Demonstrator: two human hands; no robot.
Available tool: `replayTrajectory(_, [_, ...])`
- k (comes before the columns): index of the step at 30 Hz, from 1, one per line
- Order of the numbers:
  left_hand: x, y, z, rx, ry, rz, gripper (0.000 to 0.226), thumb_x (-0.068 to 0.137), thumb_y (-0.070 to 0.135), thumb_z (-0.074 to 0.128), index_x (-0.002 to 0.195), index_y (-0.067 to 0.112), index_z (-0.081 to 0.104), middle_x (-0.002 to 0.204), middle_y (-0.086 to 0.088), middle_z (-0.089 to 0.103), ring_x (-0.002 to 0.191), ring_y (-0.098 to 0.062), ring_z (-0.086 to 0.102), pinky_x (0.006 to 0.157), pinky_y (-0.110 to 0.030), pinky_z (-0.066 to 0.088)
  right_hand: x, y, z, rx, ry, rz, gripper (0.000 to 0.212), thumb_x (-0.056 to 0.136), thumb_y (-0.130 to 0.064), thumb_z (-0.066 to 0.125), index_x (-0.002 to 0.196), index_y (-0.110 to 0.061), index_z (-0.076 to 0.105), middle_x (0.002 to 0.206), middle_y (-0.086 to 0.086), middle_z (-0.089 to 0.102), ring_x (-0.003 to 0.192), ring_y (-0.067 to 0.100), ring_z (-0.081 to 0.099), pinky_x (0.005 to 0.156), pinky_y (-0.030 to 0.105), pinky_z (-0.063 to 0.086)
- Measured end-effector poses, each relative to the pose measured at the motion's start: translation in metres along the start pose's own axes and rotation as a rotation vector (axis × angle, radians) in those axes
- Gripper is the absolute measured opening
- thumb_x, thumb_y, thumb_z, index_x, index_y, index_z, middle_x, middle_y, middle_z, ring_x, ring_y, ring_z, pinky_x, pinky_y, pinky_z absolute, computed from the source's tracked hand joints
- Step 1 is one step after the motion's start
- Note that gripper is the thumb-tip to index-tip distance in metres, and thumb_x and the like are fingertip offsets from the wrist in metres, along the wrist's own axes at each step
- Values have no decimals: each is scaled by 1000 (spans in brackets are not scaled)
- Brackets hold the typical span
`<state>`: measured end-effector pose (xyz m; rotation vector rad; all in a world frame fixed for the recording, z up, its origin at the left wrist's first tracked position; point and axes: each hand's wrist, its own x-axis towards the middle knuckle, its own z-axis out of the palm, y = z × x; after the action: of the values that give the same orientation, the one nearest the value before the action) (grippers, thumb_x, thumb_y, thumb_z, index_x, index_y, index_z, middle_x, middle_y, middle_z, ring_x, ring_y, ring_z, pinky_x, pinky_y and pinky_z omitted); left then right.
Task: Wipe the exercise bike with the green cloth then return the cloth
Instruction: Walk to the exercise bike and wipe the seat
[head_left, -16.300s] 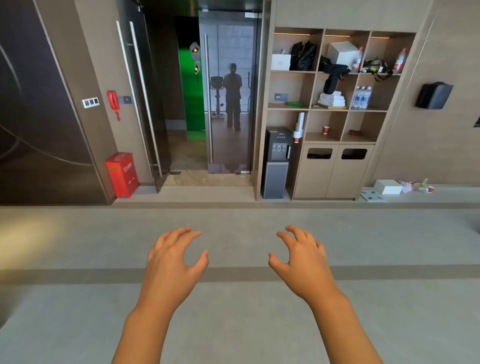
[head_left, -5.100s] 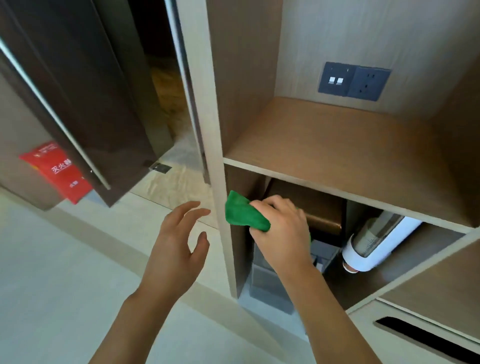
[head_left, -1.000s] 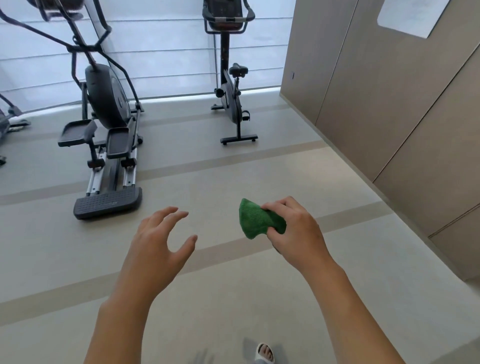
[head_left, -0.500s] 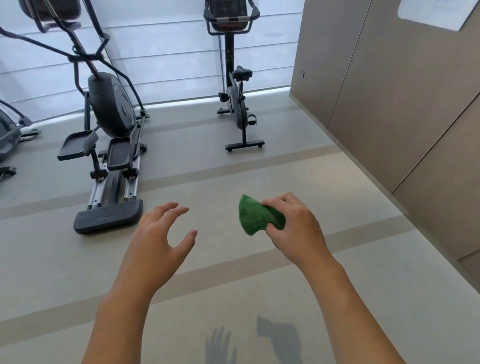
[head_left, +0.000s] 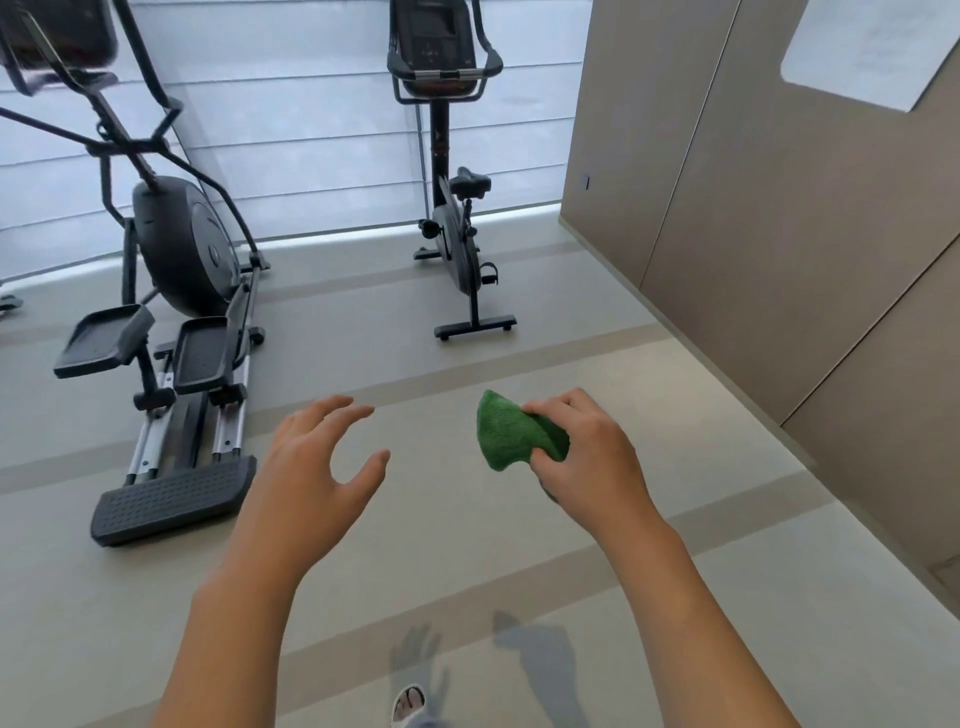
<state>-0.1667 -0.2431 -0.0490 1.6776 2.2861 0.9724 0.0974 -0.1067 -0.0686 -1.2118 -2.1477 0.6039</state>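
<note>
A black exercise bike (head_left: 457, 244) stands ahead by the window, with its console and handlebars at the top and its saddle facing me. My right hand (head_left: 587, 457) grips a bunched green cloth (head_left: 506, 434), held out in front of me, well short of the bike. My left hand (head_left: 317, 467) hovers beside it with fingers spread and holds nothing.
A black elliptical trainer (head_left: 171, 312) stands to the left, its rear footplate near my left hand's side. A tan panelled wall (head_left: 779, 234) runs along the right. A blind-covered window (head_left: 311, 130) backs the machines. Grey floor (head_left: 467, 571) lies between me and the bike.
The bike and the elliptical have grown larger and closer in view. My right hand keeps its grip on the cloth; my left hand stays open.
</note>
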Motion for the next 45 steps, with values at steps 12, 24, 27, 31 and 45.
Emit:
replayTrajectory(12, [163,-84,-36,-61,-2,39,49,92,42,70,139,32,62,148,14,51,142,-10,39,113,-33,33,154,-57,85,-30,6,-17,50,85,-14,75,129,-38,68,110,-20,56,96,5,58,79,30,56])
replayTrajectory(24, [276,-117,5,-120,14,13,48,91,40,71,138,35,62,145,19,52,137,-7,43,111,-32,36,285,-28,125,-28,-78,-40,51,85,-14,73,129,-39,68,109,-23,55,95,2,56,80,28,54])
replayTrajectory(27, [313,-108,27,-120,22,38,49,90,38,74,137,36,62,142,22,52,135,-4,45,110,-28,35,326,-9,131,-14,-118,-68,50,84,-15,72,127,-41,67,111,-22,57,96,3,57,78,26,53])
replayTrajectory(31, [369,-81,57,-110,0,43,55,87,36,79,139,38,60,143,24,50,136,1,42,110,-23,32,385,18,127,22,-190,-103,48,83,-17,71,125,-41,68,110,-23,59,94,4,58,78,26,53])
replayTrajectory(45, [517,-15,144,34,-72,69,58,82,33,82,136,38,62,138,23,52,130,-2,47,107,-22,37,531,112,101,158,-244,-100,39,81,-28,73,111,-43,53,94,-19,66,81,3,62,69,27,53])
